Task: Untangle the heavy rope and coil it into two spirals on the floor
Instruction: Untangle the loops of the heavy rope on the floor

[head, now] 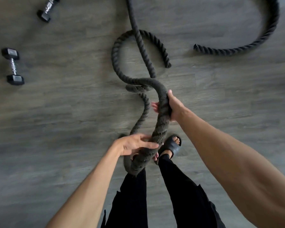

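Note:
A thick, dark grey twisted rope (139,43) snakes over the grey wood floor (64,112) in loose loops ahead of me. A lifted stretch of it runs from the floor up to my hands. My right hand (174,106) is shut around this raised stretch, higher and farther out. My left hand (135,143) grips the rope lower down, close to my legs, where it bends into a short hanging loop. A separate curved length of the rope (247,45) lies at the upper right, with a cut end facing left.
Two black hex dumbbells lie on the floor at the left, one (13,66) near the edge and another (47,9) at the top. My legs in black trousers and a foot in a black slide sandal (173,148) stand just below the rope.

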